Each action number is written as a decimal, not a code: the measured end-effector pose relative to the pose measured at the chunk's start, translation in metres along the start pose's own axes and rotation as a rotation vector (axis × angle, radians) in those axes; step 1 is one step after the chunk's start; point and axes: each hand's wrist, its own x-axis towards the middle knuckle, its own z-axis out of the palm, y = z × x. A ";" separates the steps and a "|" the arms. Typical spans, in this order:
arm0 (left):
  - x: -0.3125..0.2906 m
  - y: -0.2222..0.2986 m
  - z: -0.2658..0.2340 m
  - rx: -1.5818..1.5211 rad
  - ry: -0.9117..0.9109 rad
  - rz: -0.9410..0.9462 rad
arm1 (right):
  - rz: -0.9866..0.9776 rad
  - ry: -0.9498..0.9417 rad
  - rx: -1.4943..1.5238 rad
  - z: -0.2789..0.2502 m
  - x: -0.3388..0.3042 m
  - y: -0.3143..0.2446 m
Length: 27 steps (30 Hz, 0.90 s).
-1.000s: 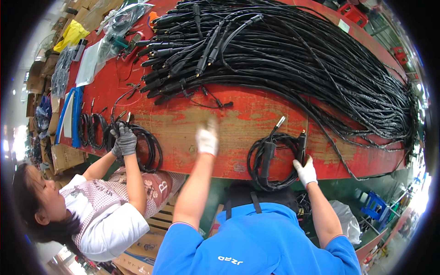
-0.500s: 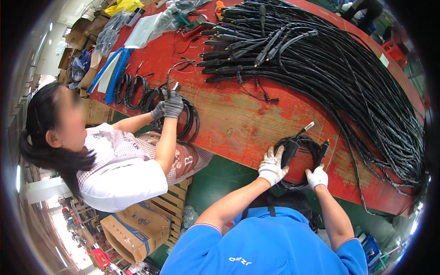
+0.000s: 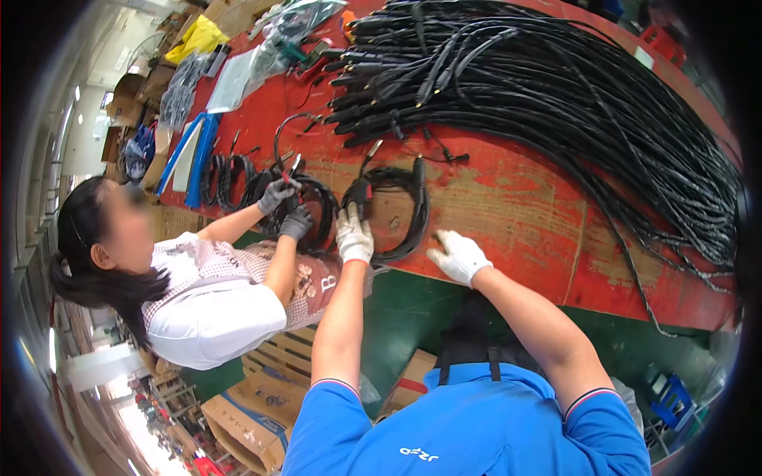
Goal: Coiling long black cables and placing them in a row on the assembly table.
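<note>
A coil of black cable (image 3: 422, 214) rests near the front edge of the red worktable, with a dark handle-like piece (image 3: 361, 191) and a metal-tipped end on its left side. In a white glove, my left hand (image 3: 355, 237) grips the coil's left side just below that piece. My right hand (image 3: 460, 258), also gloved in white, is a little right of the coil and apart from it. Its fingers are spread and hold nothing.
At my left a co-worker in grey gloves (image 3: 279, 194) handles another black coil (image 3: 321, 208). Further left lie more coils (image 3: 230, 181) and a blue tray (image 3: 200, 159). A large bundle of black cables (image 3: 548, 103) covers the table's back and right. A cardboard box (image 3: 246, 424) is below.
The cable coil has moved left along the table with my left hand, to beside the co-worker's coil. My right hand has come off it. The co-worker's hands have shifted on their cable.
</note>
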 end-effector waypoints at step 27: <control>-0.273 0.372 0.045 0.227 -0.281 0.444 | 1.203 0.612 0.664 0.144 -0.678 0.361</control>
